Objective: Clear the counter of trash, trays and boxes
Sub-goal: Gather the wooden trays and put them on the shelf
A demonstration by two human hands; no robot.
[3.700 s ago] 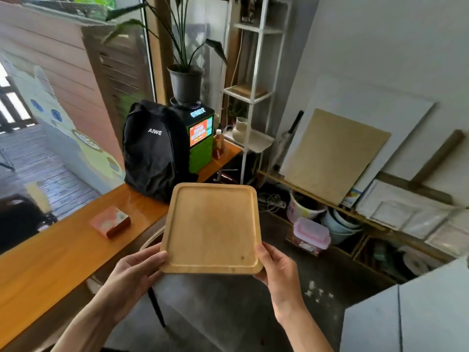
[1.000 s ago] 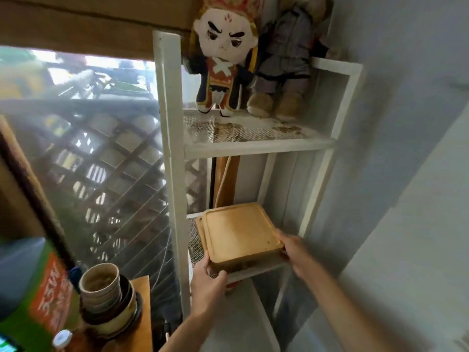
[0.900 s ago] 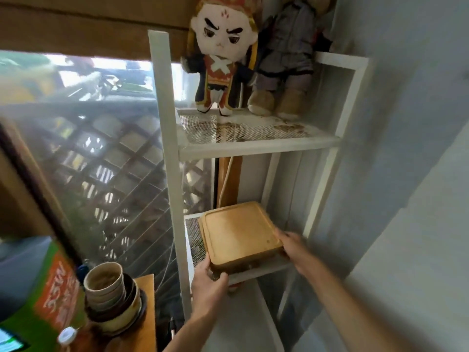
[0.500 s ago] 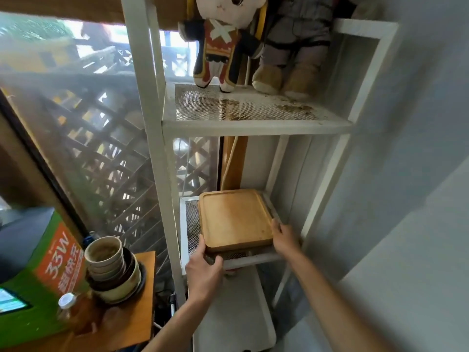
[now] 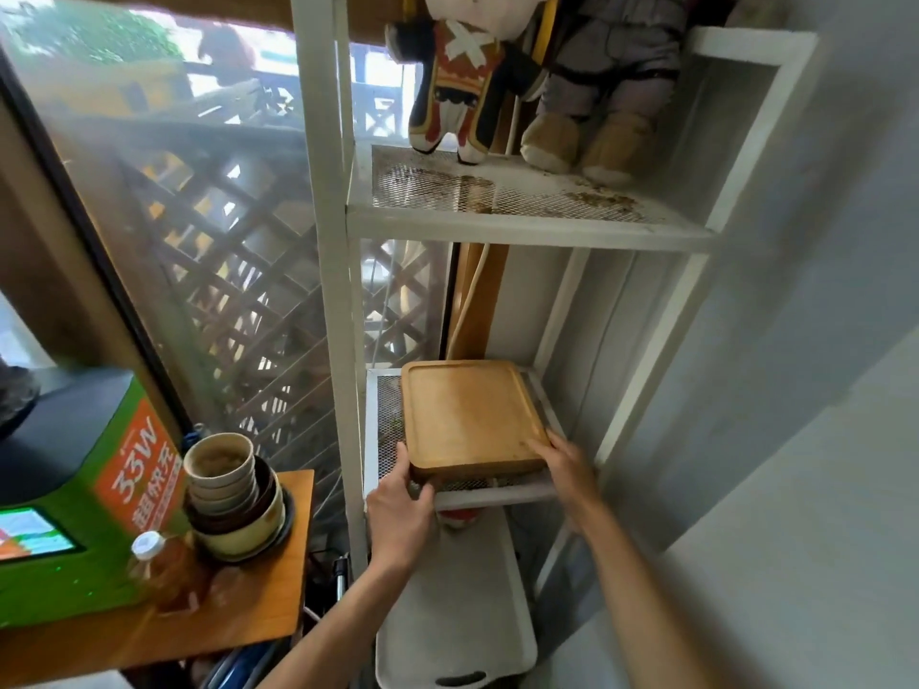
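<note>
- A stack of round ceramic bowls (image 5: 233, 494) stands on the orange wooden counter (image 5: 258, 619), far left.
- The left hand (image 5: 400, 509) grips the near-left corner of the square wooden tray (image 5: 470, 417).
- The tray lies flat on the white metal rack's mesh shelf (image 5: 388, 435) (middle level).
- The right hand (image 5: 567, 464) holds its near-right corner.

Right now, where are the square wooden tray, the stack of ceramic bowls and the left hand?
Square wooden tray (image 5: 467, 415): head view, centre of its top face.
Stack of ceramic bowls (image 5: 233, 494): head view, side of the stack.
Left hand (image 5: 400, 514): head view, back of the hand.
</note>
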